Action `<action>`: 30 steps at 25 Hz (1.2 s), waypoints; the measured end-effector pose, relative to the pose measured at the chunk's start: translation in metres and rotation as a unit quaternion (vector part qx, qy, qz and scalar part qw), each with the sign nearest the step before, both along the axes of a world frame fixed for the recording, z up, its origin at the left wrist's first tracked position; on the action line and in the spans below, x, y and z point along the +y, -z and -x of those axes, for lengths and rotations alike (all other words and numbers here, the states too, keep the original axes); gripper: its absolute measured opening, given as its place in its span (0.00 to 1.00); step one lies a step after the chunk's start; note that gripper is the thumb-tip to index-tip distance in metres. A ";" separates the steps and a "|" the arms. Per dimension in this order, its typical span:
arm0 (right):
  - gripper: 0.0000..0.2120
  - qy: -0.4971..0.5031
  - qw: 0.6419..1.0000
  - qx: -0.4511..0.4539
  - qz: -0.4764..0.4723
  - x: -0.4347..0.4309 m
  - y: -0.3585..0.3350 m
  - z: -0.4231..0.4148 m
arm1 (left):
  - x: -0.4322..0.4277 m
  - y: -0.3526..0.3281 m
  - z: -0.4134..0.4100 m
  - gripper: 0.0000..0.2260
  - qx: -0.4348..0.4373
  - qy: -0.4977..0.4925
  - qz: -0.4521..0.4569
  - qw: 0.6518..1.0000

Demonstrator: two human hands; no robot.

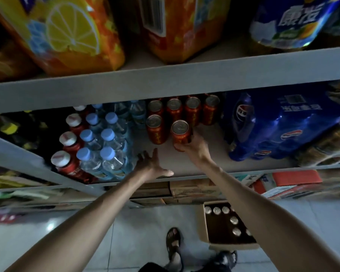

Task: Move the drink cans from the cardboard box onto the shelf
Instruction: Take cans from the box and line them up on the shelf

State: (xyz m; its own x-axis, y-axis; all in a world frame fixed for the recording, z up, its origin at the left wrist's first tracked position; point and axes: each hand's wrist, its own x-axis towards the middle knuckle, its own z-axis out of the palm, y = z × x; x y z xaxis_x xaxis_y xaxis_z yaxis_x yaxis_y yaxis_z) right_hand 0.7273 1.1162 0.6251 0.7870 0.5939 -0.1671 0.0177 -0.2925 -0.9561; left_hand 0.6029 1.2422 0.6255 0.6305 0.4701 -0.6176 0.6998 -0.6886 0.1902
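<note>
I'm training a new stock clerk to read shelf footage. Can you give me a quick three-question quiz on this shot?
1. True or false: the left hand holds a can.
2. The right hand: A. hangs empty; B. has its grip on a red can at the shelf; C. waves in the air.
3. Short answer: where is the cardboard box, and is it empty?
Key: 1 false, its fingers are spread and hold nothing. 2 B. 3 on the floor; cans remain inside.
</note>
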 end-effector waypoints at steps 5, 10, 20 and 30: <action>0.34 -0.005 0.996 0.032 -0.087 0.028 0.021 -0.006 | 0.003 0.012 -0.006 0.49 0.067 0.069 -0.078 0.992; 0.35 0.016 0.995 0.009 -0.101 0.037 0.037 -0.007 | 0.007 0.015 -0.005 0.52 0.071 0.086 -0.073 0.991; 0.31 0.033 0.995 -0.096 -0.008 0.044 0.046 -0.016 | 0.009 0.020 -0.006 0.53 0.060 0.113 -0.071 0.989; 0.37 0.039 0.996 -0.075 -0.034 0.043 0.042 -0.007 | 0.012 0.023 -0.006 0.53 0.061 0.125 -0.062 0.988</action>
State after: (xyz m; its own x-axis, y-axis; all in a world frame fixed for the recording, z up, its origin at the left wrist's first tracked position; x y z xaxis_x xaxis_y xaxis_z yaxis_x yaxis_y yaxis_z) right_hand 0.7347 1.1590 0.5827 0.8446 0.5353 -0.0063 0.1406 -0.2331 -0.9622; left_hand 0.6088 1.2546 0.6024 0.6614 0.3858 -0.6433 0.5164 -0.8561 0.0175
